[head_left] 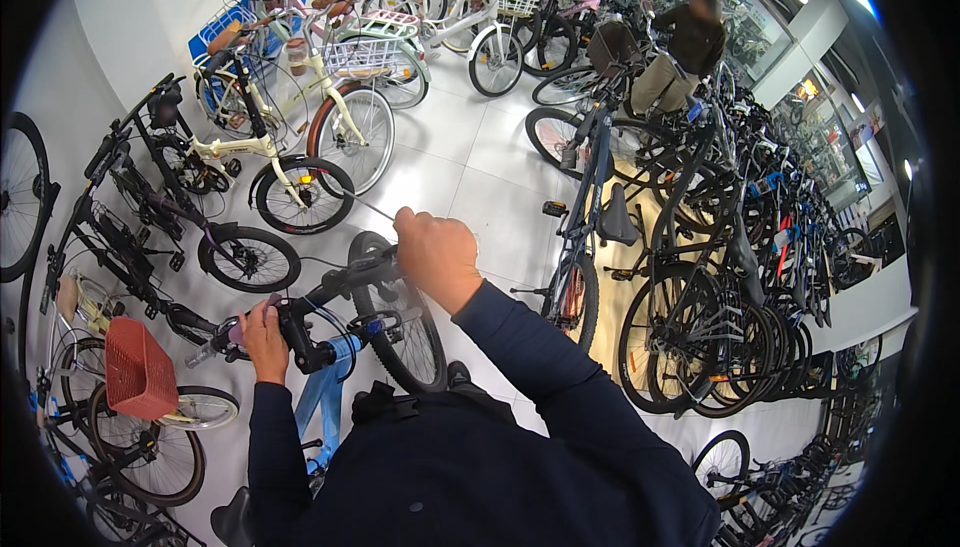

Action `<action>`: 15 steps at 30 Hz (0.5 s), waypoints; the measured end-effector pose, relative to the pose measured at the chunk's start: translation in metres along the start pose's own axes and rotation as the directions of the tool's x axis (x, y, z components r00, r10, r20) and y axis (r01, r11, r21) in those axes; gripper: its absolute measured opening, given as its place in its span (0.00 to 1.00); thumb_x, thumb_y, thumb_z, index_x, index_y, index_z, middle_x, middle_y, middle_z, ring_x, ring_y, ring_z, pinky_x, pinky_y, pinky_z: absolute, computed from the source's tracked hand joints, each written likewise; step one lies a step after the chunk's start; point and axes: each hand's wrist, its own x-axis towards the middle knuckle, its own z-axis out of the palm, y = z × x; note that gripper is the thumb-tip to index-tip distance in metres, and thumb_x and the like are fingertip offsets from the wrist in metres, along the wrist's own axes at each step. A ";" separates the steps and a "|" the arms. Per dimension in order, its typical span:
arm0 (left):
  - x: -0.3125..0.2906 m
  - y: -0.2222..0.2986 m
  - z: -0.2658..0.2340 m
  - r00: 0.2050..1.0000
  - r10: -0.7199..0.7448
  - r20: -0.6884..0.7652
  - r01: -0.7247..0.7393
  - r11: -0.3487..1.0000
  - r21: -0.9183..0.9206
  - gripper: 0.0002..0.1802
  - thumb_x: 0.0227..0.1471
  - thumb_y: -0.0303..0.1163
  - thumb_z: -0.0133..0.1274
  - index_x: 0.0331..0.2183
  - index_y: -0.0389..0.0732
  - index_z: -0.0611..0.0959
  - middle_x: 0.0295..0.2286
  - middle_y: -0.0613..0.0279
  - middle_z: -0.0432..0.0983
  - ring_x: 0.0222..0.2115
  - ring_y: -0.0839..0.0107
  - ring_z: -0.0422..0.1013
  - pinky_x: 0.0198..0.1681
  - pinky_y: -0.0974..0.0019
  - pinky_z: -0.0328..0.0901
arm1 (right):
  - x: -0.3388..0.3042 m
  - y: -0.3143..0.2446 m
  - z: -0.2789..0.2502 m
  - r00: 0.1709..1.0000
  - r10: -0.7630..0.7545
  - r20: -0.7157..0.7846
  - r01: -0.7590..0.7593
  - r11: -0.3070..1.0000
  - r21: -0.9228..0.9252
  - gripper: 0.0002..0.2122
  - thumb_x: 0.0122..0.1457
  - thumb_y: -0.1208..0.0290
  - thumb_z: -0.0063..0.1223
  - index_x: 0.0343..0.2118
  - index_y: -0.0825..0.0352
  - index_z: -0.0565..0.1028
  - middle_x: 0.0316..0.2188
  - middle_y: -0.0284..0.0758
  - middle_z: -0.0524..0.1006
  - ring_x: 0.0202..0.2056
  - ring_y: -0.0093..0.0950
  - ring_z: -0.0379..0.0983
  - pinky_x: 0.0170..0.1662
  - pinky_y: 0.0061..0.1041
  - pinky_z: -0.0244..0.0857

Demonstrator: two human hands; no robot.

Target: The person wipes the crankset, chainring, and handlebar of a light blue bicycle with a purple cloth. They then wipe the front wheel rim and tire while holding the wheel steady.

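- Right hand (437,257): was closed on a thin cable (375,210), apart from left.
- Left hand (264,345): lay on the handlebar (335,289); clamping could not be determined.
- Handlebar: black; long axis ran from left hand toward right.
- Frame (322,392): light blue, below left hand.

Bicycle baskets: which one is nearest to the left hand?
The red basket at lower left. The left hand, on the handlebar of the light-blue bicycle, is nearby; the white wire baskets and dark basket are farther, toward the top.
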 end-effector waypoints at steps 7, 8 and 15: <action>0.015 -0.048 -0.027 0.999 0.002 -0.047 0.012 0.956 0.293 0.17 0.68 0.37 0.45 0.45 0.37 0.83 0.42 0.51 0.81 0.49 0.53 0.73 0.71 0.42 0.43 | 0.001 -0.001 0.001 1.000 -0.007 -0.024 0.007 1.000 0.012 0.03 0.54 0.71 0.54 0.27 0.61 0.71 0.19 0.35 0.77 0.19 0.33 0.79 0.23 0.32 0.70; 0.013 -0.052 -0.028 0.997 0.006 -0.081 0.018 0.954 0.300 0.17 0.68 0.37 0.45 0.45 0.37 0.83 0.42 0.51 0.81 0.49 0.52 0.73 0.71 0.43 0.43 | 0.001 -0.001 0.002 1.000 -0.004 -0.018 0.005 1.000 0.010 0.03 0.54 0.71 0.54 0.27 0.61 0.71 0.19 0.35 0.77 0.19 0.33 0.79 0.23 0.32 0.70; -0.008 -0.022 -0.007 0.998 0.028 -0.053 -0.019 0.987 0.158 0.17 0.69 0.36 0.43 0.49 0.39 0.82 0.45 0.52 0.79 0.52 0.53 0.72 0.72 0.44 0.42 | 0.003 0.000 0.005 1.000 0.023 0.004 -0.023 0.999 0.023 0.04 0.56 0.70 0.55 0.28 0.61 0.73 0.20 0.35 0.79 0.20 0.36 0.78 0.24 0.34 0.70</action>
